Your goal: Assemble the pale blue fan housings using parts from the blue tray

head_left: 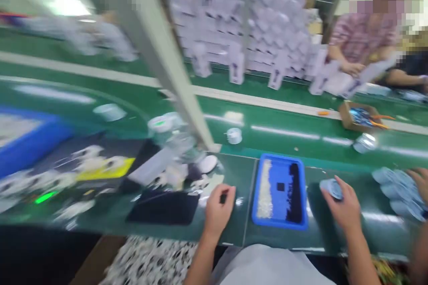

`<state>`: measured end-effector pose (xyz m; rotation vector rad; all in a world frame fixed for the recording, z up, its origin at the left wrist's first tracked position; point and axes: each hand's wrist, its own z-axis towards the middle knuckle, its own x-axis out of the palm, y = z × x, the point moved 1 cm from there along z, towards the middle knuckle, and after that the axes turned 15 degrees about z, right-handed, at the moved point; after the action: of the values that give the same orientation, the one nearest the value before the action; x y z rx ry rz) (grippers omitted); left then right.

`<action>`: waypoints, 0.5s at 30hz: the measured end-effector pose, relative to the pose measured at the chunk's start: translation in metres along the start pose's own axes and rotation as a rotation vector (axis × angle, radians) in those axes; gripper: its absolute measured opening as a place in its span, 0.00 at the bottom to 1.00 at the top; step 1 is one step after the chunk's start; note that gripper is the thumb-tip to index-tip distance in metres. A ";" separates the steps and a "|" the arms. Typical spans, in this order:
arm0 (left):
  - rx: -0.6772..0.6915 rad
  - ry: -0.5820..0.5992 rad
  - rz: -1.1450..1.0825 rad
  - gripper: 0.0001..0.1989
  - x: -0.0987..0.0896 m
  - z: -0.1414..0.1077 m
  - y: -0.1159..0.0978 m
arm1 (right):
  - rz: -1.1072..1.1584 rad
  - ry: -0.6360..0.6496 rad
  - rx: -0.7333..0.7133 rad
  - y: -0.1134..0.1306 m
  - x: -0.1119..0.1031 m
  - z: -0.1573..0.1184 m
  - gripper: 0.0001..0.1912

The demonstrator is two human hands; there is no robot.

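My right hand (346,205) grips a small light-blue round cup-shaped part (331,187) just above the green bench, right of a blue tray (255,196). My left hand (219,209) is closed in a pinch to the left of that tray. A dark spot shows between its thumb and finger, too small to tell what it is. In the tray, small white pieces (265,191) lie along the left side and small black pieces (294,196) along the right. One black square (280,186) sits between them.
Another person's hand (419,182) touches a cluster of light-blue cups (396,187) at right. A slanted post (180,89) rises behind the bench. Beyond runs a green conveyor (284,138) carrying a white cup (234,135). A black mat (163,207) and loose parts lie left.
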<state>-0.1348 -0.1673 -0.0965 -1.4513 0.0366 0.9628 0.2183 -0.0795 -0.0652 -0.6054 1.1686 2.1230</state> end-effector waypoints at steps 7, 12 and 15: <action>-0.201 -0.030 0.018 0.23 0.001 0.008 0.021 | -0.086 -0.135 -0.002 0.034 -0.024 0.000 0.30; -0.298 -0.086 -0.017 0.24 -0.001 0.004 0.018 | -0.086 -0.153 -0.187 0.076 -0.032 0.005 0.28; -0.361 -0.117 -0.034 0.24 -0.003 0.004 0.020 | -0.091 -0.127 -0.231 0.087 -0.032 0.002 0.32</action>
<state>-0.1502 -0.1689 -0.1105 -1.7150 -0.2592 1.0623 0.1778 -0.1225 0.0065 -0.6038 0.8185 2.2001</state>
